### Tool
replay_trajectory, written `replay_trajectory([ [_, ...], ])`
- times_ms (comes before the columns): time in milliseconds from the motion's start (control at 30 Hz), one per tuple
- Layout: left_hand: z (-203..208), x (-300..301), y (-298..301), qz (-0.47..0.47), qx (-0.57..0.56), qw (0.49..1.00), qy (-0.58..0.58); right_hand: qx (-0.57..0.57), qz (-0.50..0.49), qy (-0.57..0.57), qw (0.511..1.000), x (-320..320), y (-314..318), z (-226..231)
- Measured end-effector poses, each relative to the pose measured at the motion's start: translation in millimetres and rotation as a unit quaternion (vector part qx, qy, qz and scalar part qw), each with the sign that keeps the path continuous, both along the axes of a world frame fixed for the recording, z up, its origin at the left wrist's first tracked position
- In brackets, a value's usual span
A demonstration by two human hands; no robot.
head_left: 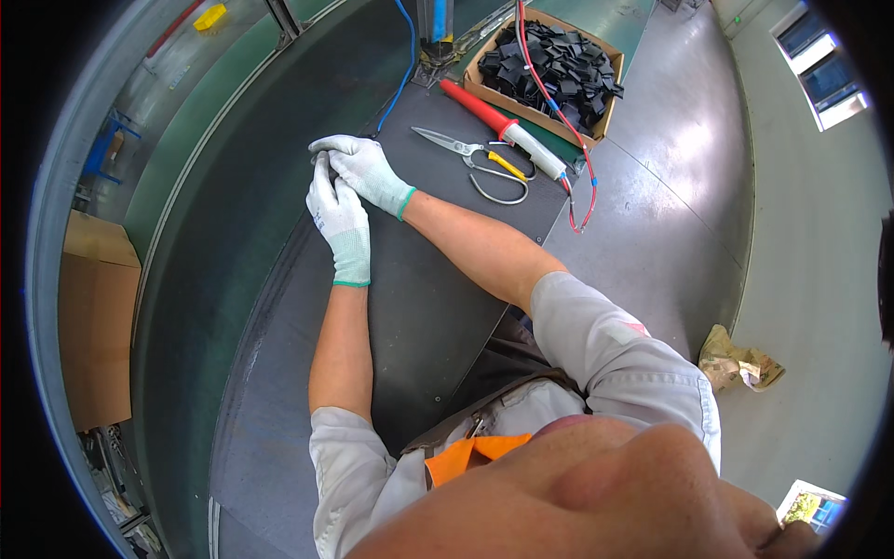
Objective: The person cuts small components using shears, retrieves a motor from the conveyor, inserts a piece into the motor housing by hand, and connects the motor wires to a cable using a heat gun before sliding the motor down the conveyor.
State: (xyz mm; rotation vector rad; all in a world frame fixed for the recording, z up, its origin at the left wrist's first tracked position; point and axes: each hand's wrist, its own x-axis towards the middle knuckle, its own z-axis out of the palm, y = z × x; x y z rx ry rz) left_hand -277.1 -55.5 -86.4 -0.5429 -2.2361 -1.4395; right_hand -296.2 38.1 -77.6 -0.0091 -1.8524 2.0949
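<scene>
- Box (98,326): brown cardboard, at the far left, beyond the bench.
- Stool (110,149): blue, above the box in the view (its outline is small and partly hidden).
- Bin (210,17): yellow, on the floor near the top.
- Left hand (340,214): white glove with a green cuff, its fingers pointing away from the body and meeting those of the other hand. I cannot tell whether they grip anything.
- Right hand (368,172): gloved alike, reaching across from the right, its fingers bent over the left fingertips. Whatever may be between them is hidden, so its grip cannot be told either.
- Bench (410,317): dark, flat top under the forearms; both hands are near its left edge.
- Cable (407,65): blue, running down to just beside the right hand's knuckles.
- Shears (447,140): lying on the bench, tips toward the right hand, one handle wrapped in yellow.
- Wand (535,149): red and white, beside the shears, with red wires (593,170) looping from its pale end.
- Tray (607,116): cardboard, heaped with black pieces (549,70).
- Bag (731,359): crumpled brown paper, near the wall.
</scene>
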Motion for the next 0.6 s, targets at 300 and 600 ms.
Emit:
replay_trajectory([
  [300, 1.9, -1.7, -0.3, -0.006, 0.019, 1.000, -0.019, 0.005, 0.007, -0.012, 1.000, 3.5, -0.4, 5.9],
  [600, 6.7, 3.2, -2.6, -0.011, -0.010, 0.998, -0.057, -0.009, 0.009, -0.010, 1.000, 1.9, 0.0, 3.5],
])
